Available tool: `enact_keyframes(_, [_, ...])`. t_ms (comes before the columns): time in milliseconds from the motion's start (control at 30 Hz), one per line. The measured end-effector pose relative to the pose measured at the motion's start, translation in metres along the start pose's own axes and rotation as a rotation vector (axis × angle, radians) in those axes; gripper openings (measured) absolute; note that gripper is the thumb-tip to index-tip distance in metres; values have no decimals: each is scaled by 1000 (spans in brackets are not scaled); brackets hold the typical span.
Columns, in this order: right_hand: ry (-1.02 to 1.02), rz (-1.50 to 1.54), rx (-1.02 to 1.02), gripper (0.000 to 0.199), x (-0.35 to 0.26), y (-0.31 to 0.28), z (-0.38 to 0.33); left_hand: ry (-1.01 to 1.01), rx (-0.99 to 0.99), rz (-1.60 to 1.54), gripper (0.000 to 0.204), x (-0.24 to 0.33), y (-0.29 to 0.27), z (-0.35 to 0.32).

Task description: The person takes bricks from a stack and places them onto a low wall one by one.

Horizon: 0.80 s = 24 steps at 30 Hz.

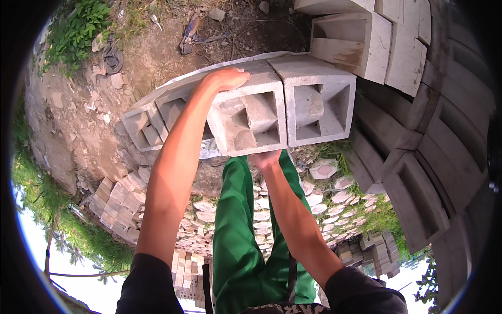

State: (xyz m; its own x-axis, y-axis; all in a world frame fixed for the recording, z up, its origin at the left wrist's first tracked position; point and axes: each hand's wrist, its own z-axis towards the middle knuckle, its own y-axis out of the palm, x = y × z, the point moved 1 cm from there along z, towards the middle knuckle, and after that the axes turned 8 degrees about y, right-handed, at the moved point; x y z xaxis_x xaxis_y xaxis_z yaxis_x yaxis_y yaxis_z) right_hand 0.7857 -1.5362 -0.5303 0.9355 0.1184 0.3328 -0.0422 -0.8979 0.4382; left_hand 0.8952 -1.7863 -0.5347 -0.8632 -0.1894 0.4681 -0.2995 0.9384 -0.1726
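Observation:
A grey hollow concrete block (218, 125) is in front of me, its open recessed face toward me. My left hand (229, 78) grips its upper edge, with the fingers bent over the top. Below, my right hand (265, 158) presses at the block's bottom edge; its fingers are hidden beneath it. A second concrete block (349, 112) stands close against the first on the right, a thin gap between them. Further left, behind my left forearm, more concrete blocks (151, 131) of the same kind continue the row.
Tall stacks of concrete blocks (413, 188) rise along the right, with another pile (387, 57) at the far right. Rubble and dirt (68, 125) lie to the left. Hexagonal pavers (324, 168) cover the ground by my legs, and small stacked bricks (117, 204) stand lower left.

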Motion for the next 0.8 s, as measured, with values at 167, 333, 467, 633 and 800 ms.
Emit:
enact_keyframes(167, [-168,-57,-67,54,-18,-27,42,68,-209,-68,63,38,1,8])
enact_keyframes(333, [-331,-225,66,51,-14,0,28,100,-206,15,65,28,5,8])
enact_keyframes(467, [-310,-96,29,50,-11,7,33,82,-212,-30,65,24,3,9])
enact_keyframes(633, [-320,-87,29,50,-13,6,34,69,-213,-7,66,19,8,14])
enact_keyframes(800, [-326,-84,-31,50,-12,2,38,26,-253,20,66,19,9,18])
